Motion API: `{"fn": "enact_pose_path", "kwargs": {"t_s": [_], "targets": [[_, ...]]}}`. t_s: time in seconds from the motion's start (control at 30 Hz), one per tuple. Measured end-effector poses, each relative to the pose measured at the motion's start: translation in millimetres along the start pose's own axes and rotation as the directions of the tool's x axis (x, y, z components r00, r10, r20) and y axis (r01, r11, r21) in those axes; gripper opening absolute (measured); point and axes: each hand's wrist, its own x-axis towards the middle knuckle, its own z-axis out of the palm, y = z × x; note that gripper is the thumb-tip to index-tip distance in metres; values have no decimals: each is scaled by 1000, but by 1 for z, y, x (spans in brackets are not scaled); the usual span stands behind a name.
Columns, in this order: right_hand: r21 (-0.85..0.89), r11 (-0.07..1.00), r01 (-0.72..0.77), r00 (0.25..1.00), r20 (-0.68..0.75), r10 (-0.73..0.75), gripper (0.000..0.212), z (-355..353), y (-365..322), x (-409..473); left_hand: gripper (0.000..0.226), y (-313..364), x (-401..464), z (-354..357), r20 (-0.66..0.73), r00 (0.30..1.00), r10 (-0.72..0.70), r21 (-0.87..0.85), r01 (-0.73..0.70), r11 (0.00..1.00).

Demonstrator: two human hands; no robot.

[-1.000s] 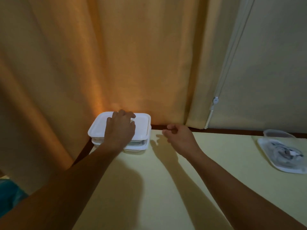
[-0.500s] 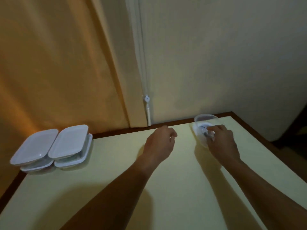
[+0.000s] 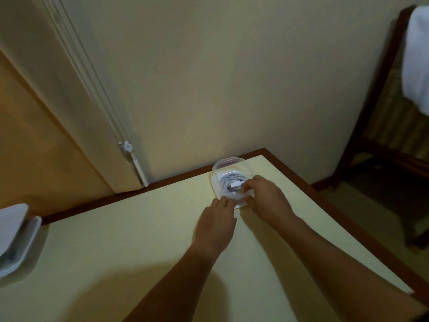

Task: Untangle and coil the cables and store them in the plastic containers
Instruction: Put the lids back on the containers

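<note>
I see the coiled white cable (image 3: 232,184) lying inside the clear plastic container (image 3: 226,163) at the far corner of the pale yellow table (image 3: 116,252). My right hand (image 3: 267,198) pinches the cable's plug with its fingers, probably to tuck it in. My left hand (image 3: 216,225) touches the container's near edge, fingers fairly straight, I think to steady it.

Curtain (image 3: 34,135), perhaps towel (image 3: 416,54) on chair (image 3: 371,112)

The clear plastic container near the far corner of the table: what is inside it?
Inside the clear plastic container lies a coiled white cable with a plug end showing. The right hand covers the coil's right side; the left hand hides the near edge.
</note>
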Motion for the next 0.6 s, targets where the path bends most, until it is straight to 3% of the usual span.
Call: {"fn": "enact_pose_path", "kwargs": {"t_s": [0.23,0.43,0.6], "targets": [[227,974,-7,992,-121,36,10,12,-29,-22,21,-22,-30,-11,-37,998,-53,52,55,997],[515,857,-8,974,-190,124,23,36,-95,-68,9,-64,-104,-34,-134,961,-243,-132,226,965],[577,817,-5,970,-196,145,29,55,-142,-93,24,-102,-167,-47,-289,873,-393,-231,335,914]]}}
